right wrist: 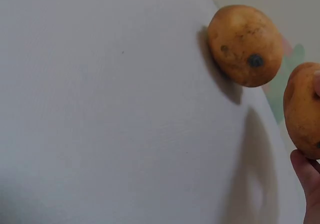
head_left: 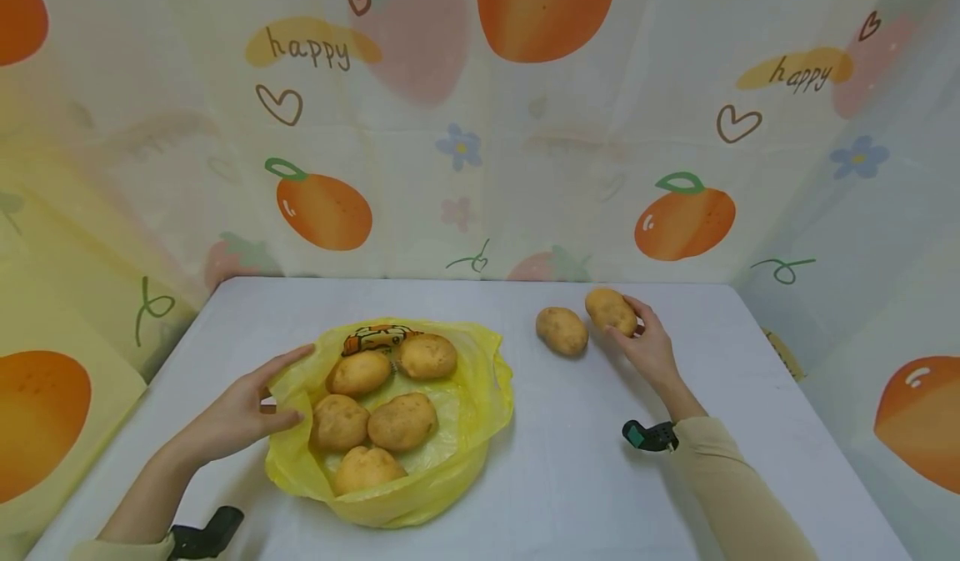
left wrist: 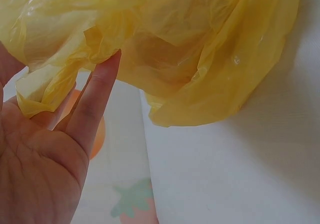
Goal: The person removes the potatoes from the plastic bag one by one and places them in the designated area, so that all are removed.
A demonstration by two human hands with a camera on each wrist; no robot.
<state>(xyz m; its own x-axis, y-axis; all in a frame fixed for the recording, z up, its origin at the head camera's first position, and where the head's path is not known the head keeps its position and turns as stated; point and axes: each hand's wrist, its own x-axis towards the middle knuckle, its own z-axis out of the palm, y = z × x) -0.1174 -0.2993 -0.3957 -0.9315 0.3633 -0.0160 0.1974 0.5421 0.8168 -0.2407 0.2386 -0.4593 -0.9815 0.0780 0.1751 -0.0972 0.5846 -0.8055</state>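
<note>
Right hand (head_left: 651,348): fingers curled round potato (head_left: 609,309), right of and beyond yellow bag (head_left: 450,482) | Left hand (head_left: 236,418): fingers spread at bag's left rim, pinch unclear | Risk: rim may collapse if left support slips

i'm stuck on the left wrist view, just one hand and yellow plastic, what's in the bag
Observer: From the head view, five potatoes lie in the yellow bag.
Operator: ok and what's going on over to the right
Observer: The right hand holds a sixth potato near the far edge of the table.
Operator: anything next to that one
Observer: Yes, a seventh potato lies on the table just left of it, as the head view shows it.
</note>
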